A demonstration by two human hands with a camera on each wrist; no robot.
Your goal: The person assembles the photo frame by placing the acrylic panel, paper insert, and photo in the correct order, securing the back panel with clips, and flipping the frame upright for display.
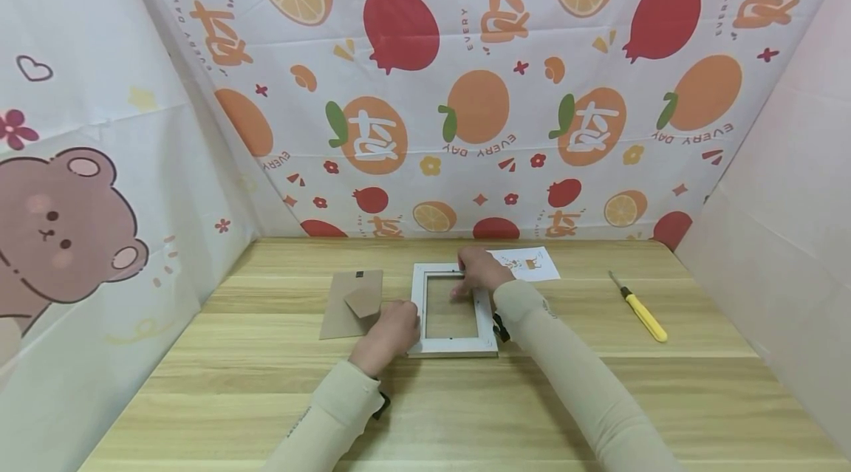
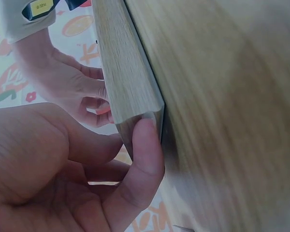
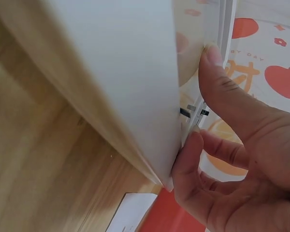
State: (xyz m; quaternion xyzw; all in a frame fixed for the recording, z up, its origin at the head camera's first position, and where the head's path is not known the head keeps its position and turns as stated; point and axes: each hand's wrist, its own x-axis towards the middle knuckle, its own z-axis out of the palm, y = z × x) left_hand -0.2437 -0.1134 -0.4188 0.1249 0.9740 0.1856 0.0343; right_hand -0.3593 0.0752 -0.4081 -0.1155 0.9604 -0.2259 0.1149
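A white picture frame [image 1: 452, 346] lies back side up on the wooden table, its middle showing through a clear pane [image 1: 442, 309]. At its left side, my left hand [image 1: 394, 330] grips the edge, with fingertips [image 2: 147, 140] against the wood-grained side near a corner. My right hand [image 1: 484, 269] reaches over the far right part and holds the rim there. In the right wrist view its thumb [image 3: 213, 72] is at the inner edge over the pane, the other fingers at the frame's outer side. Small dark metal tabs [image 3: 185, 112] stick out from the inner edge beside that hand.
A brown backing board [image 1: 337, 309] with a fold-out stand lies left of the frame. Behind my right hand is a white card [image 1: 541, 265] with a small printed drawing. A yellow-handled screwdriver [image 1: 643, 315] lies at the right. Printed cloth [image 1: 412, 184] hangs behind the table.
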